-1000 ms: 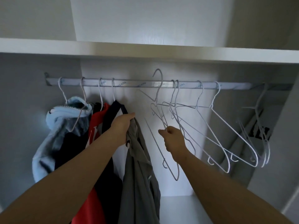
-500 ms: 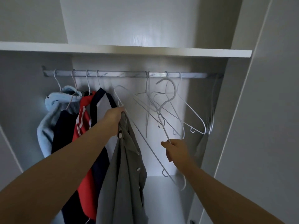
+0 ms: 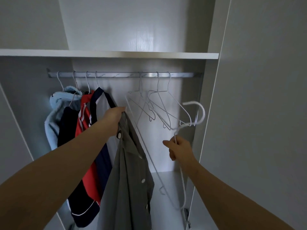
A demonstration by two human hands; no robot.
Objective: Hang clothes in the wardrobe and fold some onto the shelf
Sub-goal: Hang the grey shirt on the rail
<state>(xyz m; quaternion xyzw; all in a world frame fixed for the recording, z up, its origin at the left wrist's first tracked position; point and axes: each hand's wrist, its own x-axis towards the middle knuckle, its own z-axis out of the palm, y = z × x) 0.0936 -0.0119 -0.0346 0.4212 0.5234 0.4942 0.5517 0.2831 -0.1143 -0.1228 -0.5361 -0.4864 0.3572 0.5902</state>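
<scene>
Left hand (image 3: pixel 114 117) clamps the grey shirt (image 3: pixel 129 171), draping free below; right hand (image 3: pixel 180 148) pinches a hanger (image 3: pixel 203 110), hook above, seemingly unhooked for threading.

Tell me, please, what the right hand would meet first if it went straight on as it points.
Probably the empty hangers on the rod; the right hand, gripping a white hanger, points toward them; depth unclear.
</scene>
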